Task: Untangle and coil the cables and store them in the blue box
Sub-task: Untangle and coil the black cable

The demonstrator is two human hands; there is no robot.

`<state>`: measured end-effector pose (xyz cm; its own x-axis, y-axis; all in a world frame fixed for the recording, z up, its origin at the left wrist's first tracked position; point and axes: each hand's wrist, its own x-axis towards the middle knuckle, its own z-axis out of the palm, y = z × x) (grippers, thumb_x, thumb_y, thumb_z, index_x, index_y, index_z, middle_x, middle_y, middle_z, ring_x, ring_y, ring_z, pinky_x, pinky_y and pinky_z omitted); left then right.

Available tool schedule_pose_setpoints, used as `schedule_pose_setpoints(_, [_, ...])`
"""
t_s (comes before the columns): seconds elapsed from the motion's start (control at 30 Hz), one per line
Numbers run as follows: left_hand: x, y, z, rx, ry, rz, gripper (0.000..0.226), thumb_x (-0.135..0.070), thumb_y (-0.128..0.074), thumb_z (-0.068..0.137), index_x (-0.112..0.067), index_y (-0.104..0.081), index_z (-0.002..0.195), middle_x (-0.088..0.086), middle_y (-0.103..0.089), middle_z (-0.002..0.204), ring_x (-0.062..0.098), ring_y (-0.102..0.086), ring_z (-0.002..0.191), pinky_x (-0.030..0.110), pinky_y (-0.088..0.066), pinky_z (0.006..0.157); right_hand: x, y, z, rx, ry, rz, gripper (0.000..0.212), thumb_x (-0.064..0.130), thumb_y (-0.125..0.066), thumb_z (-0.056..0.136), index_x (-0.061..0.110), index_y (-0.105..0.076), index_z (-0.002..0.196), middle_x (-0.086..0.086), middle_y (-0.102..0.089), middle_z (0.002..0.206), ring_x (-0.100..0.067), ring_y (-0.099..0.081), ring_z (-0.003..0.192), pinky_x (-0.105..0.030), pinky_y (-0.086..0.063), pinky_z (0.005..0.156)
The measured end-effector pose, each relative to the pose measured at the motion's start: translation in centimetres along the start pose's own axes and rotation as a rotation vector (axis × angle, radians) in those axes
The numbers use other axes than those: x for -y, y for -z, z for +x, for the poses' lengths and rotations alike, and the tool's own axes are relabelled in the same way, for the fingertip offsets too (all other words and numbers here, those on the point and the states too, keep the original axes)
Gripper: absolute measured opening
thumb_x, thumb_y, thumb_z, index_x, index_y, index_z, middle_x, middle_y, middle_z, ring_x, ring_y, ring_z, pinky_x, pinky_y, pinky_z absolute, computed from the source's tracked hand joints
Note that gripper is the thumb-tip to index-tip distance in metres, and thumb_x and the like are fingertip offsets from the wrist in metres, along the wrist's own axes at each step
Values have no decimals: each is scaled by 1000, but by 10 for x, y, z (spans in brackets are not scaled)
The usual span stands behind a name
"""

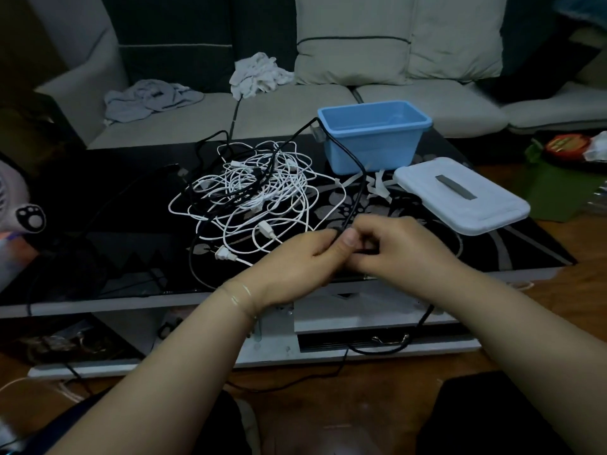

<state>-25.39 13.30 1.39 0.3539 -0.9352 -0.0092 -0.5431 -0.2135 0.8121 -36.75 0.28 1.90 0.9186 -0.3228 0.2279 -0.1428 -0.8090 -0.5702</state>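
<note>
We hold the black cable (356,178) tight in our left hand (305,257) and right hand (391,247), by the worktop's (98,257) front edge. It leads past the blue box (374,136). Next we should probably coil it.

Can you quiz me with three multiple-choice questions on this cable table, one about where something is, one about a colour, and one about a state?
1. Where does the white lid lie?
A. on the blue box
B. on the table, right of the blue box
C. on the sofa

2. What colour is the cable held in both hands?
A. black
B. white
C. red

3. What state is the blue box in?
A. closed
B. full of coiled cables
C. open, with no cables visible inside

Answers:
1 B: the lid rests flat on the dark table, beside the box.
2 A: the left hand and right hand pinch a black cable.
3 C: its lid is off, and the white cables are still tangled on the table.
</note>
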Motion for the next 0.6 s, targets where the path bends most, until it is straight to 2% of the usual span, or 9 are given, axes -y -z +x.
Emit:
schedule_pose_setpoints(0.07, [-1, 0, -1, 45, 0, -108, 58, -61, -42, 92, -4, -55, 92, -12, -40, 50, 5, -34, 43, 21, -29, 43, -7, 6, 3, -9, 0, 89, 23, 45, -61, 67, 28, -57, 82, 8, -59, 66, -7, -55, 65, -36, -48, 66])
schedule_pose_setpoints(0.17, [-2, 1, -3, 119, 2, -295, 41, -35, -41, 98, 3, -57, 99, -9, -32, 47, 6, -27, 40, 17, -24, 38, -15, 14, 8, 58, 23, 278, 21, 31, -69, 78, 35, -62, 97, 2, -66, 79, -10, -62, 77, -28, -49, 74])
schedule_pose_setpoints(0.23, [-4, 3, -5, 152, -12, -421, 40, -36, -39, 95, -1, -57, 97, -7, -28, 46, 5, -23, 37, 15, -23, 36, -18, 16, 10, 74, 63, 323, 13, 23, -66, 86, 29, -67, 97, 6, -68, 82, -1, -63, 80, -14, -47, 73])
schedule_pose_setpoints(0.27, [-5, 5, -6, 159, -19, -469, 42, -39, -38, 93, -2, -57, 96, -6, -26, 45, 6, -23, 35, 14, -23, 36, -17, 16, 10, 83, 67, 343, 7, 26, -60, 88, 27, -67, 90, 9, -66, 77, 3, -60, 74, -10, -44, 69])
schedule_pose_setpoints(0.37, [-4, 8, -9, 169, -51, -597, 50, -44, -34, 98, -3, -63, 102, -7, -22, 44, 9, -25, 32, 16, -25, 37, -11, 5, 8, 89, 28, 470, 27, 40, -44, 87, 28, -59, 68, 8, -49, 56, -2, -45, 52, -15, -35, 50])
schedule_pose_setpoints(0.4, [-4, 9, -9, 173, -52, -665, 51, -44, -34, 97, -4, -65, 105, -8, -21, 43, 8, -24, 31, 17, -23, 38, -10, 0, 8, 75, -8, 557, 30, 43, -42, 86, 26, -59, 69, 3, -48, 57, -10, -43, 51, -20, -33, 48])
schedule_pose_setpoints(0.47, [-4, 11, -10, 179, -45, -810, 53, -46, -35, 95, -5, -67, 107, -10, -20, 42, 6, -20, 30, 16, -16, 39, -5, -11, 8, 28, -98, 744, 37, 47, -40, 85, 18, -62, 85, -13, -49, 70, -22, -39, 58, -25, -32, 49])
schedule_pose_setpoints(0.5, [-4, 12, -9, 180, -41, -868, 54, -46, -35, 95, -5, -67, 108, -11, -20, 42, 4, -19, 30, 16, -14, 40, -3, -16, 8, -1, -143, 816, 40, 48, -40, 87, 14, -60, 91, -13, -49, 73, -23, -38, 57, -24, -33, 49])
schedule_pose_setpoints(0.6, [-5, 12, -8, 180, -17, -998, 56, -46, -33, 93, -6, -70, 106, -12, -20, 39, 1, -17, 28, 15, -12, 38, 4, -24, 8, -87, -232, 965, 26, 32, -36, 101, 19, -56, 89, 1, -44, 53, -8, -37, 45, -17, -33, 40])
